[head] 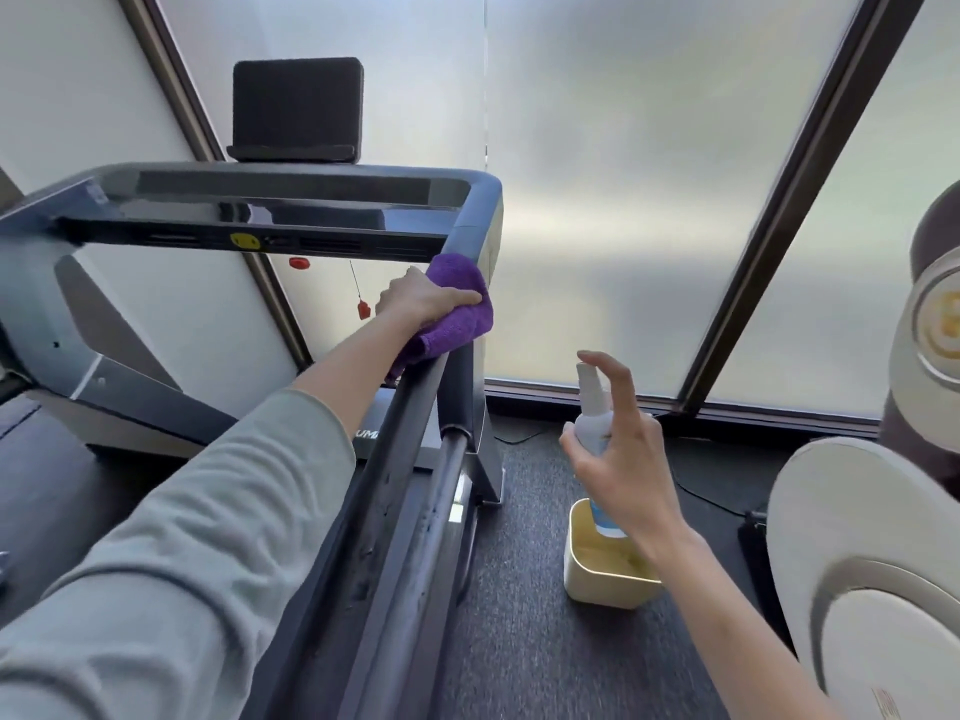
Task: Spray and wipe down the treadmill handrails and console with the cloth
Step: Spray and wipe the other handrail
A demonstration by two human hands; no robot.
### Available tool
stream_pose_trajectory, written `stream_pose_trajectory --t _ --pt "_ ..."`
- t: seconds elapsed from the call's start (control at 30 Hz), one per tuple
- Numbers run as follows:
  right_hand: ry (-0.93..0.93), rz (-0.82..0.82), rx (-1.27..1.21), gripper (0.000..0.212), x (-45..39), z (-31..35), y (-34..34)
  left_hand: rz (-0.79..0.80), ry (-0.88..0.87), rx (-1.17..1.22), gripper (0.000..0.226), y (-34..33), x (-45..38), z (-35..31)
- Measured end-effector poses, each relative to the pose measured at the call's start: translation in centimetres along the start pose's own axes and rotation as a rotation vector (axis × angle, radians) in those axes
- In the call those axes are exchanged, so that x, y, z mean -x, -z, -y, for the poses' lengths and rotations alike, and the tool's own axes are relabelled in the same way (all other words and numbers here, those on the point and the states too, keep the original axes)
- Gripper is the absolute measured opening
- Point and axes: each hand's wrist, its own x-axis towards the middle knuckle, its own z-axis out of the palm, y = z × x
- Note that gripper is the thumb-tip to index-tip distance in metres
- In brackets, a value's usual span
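Note:
A dark treadmill fills the left half, with its console across the top and a black tablet holder above it. Its right handrail runs down toward me. My left hand grips a purple cloth wrapped over the top end of that handrail, near the console's corner. To the right of the rail, my right hand holds a small white spray bottle upright in the air, index finger raised over the nozzle.
A cream bin sits on the dark carpet under the bottle. A large white and brown machine crowds the right edge. Frosted windows stand behind. A red safety clip dangles below the console. Cables lie along the floor by the window.

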Motion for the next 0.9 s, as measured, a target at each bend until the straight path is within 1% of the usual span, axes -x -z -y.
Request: stream_pose_trajectory --t 0.07,0.13,0.23,0.33,0.47,0.7,0.83,0.9 --pt "0.003 0.017 -0.031 0.073 0.5 -0.4 0.2 0.014 -0.003 -0.038 0.084 0.0 0.8 0.5" --pt "0.014 0.055 -0.061 0.073 1.0 -0.6 0.5 -0.005 -0.004 -0.078 0.08 0.0 1.9 0.9" --pt "0.034 0.102 -0.096 0.074 1.0 -1.0 0.9 -0.048 0.007 -0.138 0.077 0.2 4.1 1.3" --pt "0.077 0.164 -0.145 0.072 1.0 -1.0 1.5 -0.062 0.038 -0.148 0.076 0.5 6.7 1.8" --pt "0.151 0.259 -0.167 0.07 1.3 -0.8 2.4 -0.048 0.077 -0.087 0.072 0.9 9.9 3.5" --pt "0.157 0.349 -0.222 0.068 2.8 0.3 2.6 0.021 0.081 0.154 0.059 2.0 17.0 6.5" --pt "0.16 0.36 -0.252 0.07 4.1 1.4 2.4 0.049 0.084 0.238 0.068 2.3 20.0 7.8" --pt "0.15 0.353 -0.255 0.07 4.9 2.1 2.2 0.051 0.079 0.25 0.067 2.5 21.4 8.4"
